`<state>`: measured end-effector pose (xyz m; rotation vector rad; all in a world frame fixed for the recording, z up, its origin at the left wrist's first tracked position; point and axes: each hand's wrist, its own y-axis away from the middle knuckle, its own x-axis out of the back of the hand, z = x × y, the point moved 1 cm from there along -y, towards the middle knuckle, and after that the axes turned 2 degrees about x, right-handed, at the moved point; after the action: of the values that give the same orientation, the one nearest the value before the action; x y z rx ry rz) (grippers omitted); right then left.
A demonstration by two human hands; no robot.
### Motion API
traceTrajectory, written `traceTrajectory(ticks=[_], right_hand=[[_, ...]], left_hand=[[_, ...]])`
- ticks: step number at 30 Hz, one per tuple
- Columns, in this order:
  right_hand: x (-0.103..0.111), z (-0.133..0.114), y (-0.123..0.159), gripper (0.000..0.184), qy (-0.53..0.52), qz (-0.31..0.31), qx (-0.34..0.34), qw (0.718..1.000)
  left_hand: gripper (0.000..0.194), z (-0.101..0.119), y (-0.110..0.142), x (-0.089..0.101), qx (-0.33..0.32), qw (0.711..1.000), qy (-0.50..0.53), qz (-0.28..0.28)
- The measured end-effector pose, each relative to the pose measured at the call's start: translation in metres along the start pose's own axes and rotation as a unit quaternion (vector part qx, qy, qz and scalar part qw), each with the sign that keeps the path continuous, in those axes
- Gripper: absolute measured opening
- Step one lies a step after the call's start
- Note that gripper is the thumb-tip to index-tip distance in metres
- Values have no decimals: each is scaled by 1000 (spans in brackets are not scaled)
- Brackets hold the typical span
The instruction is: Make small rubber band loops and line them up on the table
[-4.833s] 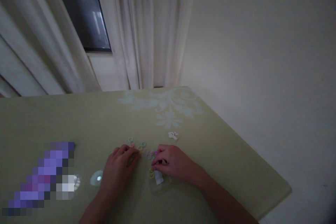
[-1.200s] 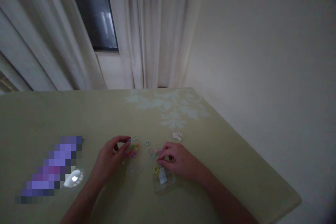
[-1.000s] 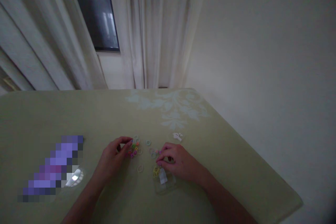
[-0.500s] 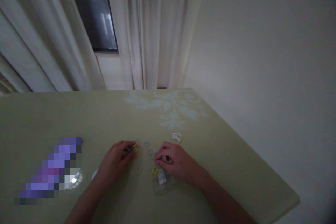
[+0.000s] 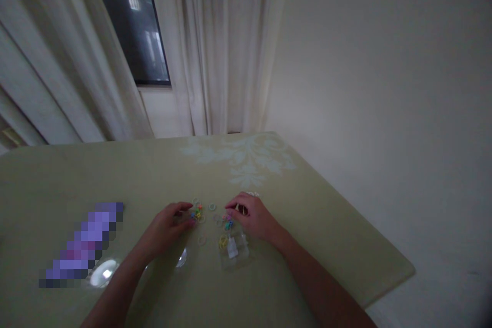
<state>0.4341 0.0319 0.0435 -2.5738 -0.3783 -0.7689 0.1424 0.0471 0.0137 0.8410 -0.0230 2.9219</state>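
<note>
Several small coloured rubber loops (image 5: pixel 210 213) lie scattered on a pale green table (image 5: pixel 115 174). My left hand (image 5: pixel 167 228) rests on the table with its fingers curled, fingertips touching a small bunch of coloured loops (image 5: pixel 197 212). My right hand (image 5: pixel 251 218) lies to the right of the loops, fingers curled and pinched together, and whether it holds anything I cannot see. A small clear plastic bag (image 5: pixel 233 251) with a white label and yellow loops lies just below my right hand.
A blurred purple object (image 5: pixel 82 243) lies at the left of the table. White curtains (image 5: pixel 215 46) and a dark window (image 5: pixel 130 20) stand behind the table. A plain wall is to the right, and the table's right edge (image 5: pixel 346 210) runs diagonally.
My right hand has moved up and away from the plastic bag, uncovering it. My left hand stays at the bunch of loops. The camera has tilted a little.
</note>
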Motion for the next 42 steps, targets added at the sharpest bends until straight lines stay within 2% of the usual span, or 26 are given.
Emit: traceTrajectory(ticks=[3, 7, 10, 14, 16, 19, 21, 25, 29, 33, 36, 38, 42], right_hand=[[-3, -8, -5, 16, 2, 1, -14, 1000], [-19, -21, -24, 27, 92, -91, 35, 991], [-38, -20, -46, 33, 197, -147, 76, 966], [-61, -10, -72, 48, 212, -188, 78, 956], [-70, -6, -80, 44, 217, -207, 75, 951], [-78, -3, -89, 21, 218, -213, 59, 951], [-80, -2, -93, 13, 209, -205, 46, 955], [-72, 0, -94, 19, 158, -189, 30, 969], [-45, 4, -75, 32, 105, -153, 20, 982], [-11, 13, -39, 29, 96, -77, -10, 992], [3, 19, -14, 17, 96, -48, -29, 994], [4, 19, -5, 14, 86, -48, -26, 995], [-2, 10, 3, 22, 75, -122, 21, 989]], left_hand=[[47, 7, 0, -4, -8, 999, -26, -17], [37, 15, -2, -6, -24, 997, -48, -58], [39, 12, -1, -1, -32, 995, -73, -52], [46, 3, 11, 5, -38, 991, -121, -43], [46, 1, 17, 4, -43, 988, -142, -49], [34, 4, 19, 1, -46, 983, -171, -44], [29, 6, 13, -2, -44, 979, -195, -33], [26, 9, -8, -2, -31, 970, -242, -13], [27, 12, -21, -3, -25, 959, -281, 11], [36, 14, -16, -13, -43, 950, -306, 38], [37, 13, -9, -24, -72, 945, -317, 47], [40, 12, -6, -29, -85, 943, -318, 42], [32, 10, 0, -31, -104, 947, -303, 14]])
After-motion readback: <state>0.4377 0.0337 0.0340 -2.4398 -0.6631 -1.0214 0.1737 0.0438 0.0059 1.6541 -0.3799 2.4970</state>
